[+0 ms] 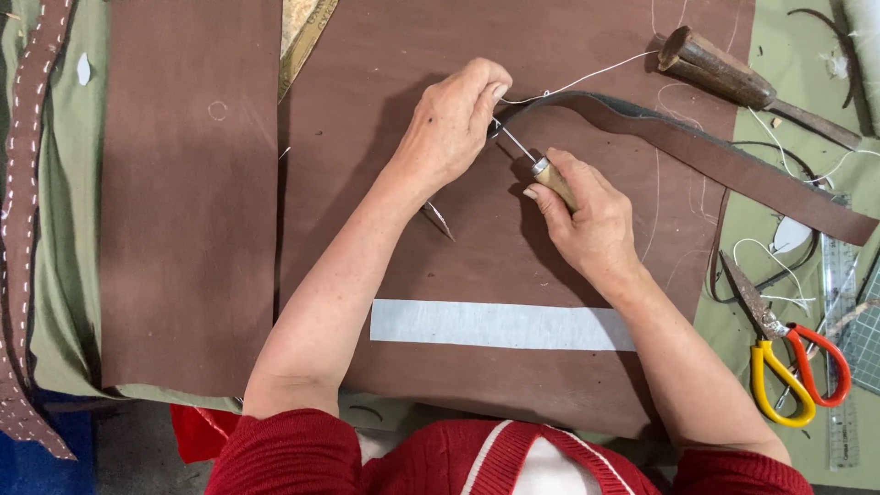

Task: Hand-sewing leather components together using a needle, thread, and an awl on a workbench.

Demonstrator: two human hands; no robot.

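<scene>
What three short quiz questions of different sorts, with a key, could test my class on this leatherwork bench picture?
1. True or false: the right hand holds the scissors.
2. What does the left hand pinch: A) leather strap, B) ruler, C) white strip?
3. Fill in: the right hand holds a wooden-handled ____.

Key: 1 false; 2 A; 3 awl.

Scissors [779, 362] with one yellow and one red handle lie at the right on the green table cover [64, 275], beside a clear ruler [839, 367]. A white strip [500, 325] rests on the wide brown leather sheets [188, 202], and a wood-handled tool [724, 73] lies top right.
</scene>
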